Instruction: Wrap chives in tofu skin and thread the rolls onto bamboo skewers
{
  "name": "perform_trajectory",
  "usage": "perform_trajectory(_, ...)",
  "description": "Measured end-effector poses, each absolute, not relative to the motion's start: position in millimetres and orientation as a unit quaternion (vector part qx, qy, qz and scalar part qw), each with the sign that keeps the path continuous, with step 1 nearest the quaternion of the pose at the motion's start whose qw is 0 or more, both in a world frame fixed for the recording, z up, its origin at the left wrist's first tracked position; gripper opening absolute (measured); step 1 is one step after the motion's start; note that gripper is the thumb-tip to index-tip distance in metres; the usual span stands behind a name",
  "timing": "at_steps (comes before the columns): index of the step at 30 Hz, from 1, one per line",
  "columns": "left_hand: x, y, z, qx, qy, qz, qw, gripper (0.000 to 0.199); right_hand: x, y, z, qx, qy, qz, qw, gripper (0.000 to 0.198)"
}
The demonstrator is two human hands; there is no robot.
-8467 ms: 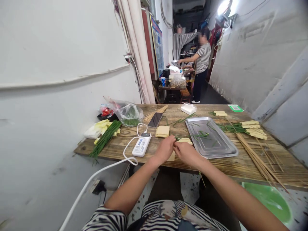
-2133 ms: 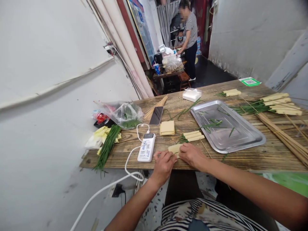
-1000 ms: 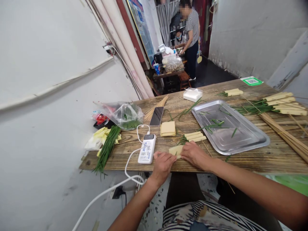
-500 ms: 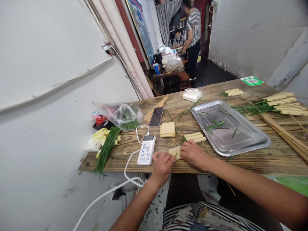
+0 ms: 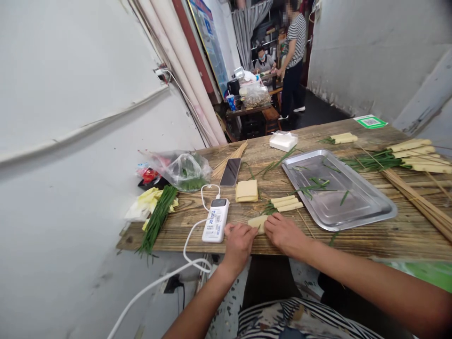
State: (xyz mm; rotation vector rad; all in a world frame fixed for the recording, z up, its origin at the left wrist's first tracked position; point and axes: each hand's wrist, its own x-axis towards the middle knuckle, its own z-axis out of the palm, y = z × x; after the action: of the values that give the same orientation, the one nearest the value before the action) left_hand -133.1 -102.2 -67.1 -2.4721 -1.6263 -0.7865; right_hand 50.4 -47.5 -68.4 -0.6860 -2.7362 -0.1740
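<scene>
Sheet (image 5: pixel 256 221), one, on counter (image 5: pixel 171 233). Left hand (image 5: pixel 240 239): grips its left edge. Right hand (image 5: pixel 282 230): grips its right end. Handling advised: even, light tension.

One camera, up on that person's head, above and behind the fingers (image 5: pixel 271 223), facing forward and down. Near enough for both forearms (image 5: pixel 208 294). Beyond the fingers: tabletop (image 5: pixel 370 240), then distant dark floor (image 5: pixel 326 104), slightly tilted.

The sheet (image 5: pixel 256 222) is pale yellow, the bundled stalks (image 5: pixel 158 219) green.
</scene>
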Motion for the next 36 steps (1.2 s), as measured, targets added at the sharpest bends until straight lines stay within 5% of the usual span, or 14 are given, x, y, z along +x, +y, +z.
perform_trajectory(7, -127, -115, -86, -0.826, -0.477, -0.263, 0.149, 0.026, 47, -46, -71, -0.23, -0.96, -0.038, 0.155, 0.021)
perform_trajectory(36, -129, -99, -73, -0.842, -0.496, -0.187, 0.097, 0.017, 59, -38, -55, -0.245, -0.963, -0.022, 0.108, 0.016)
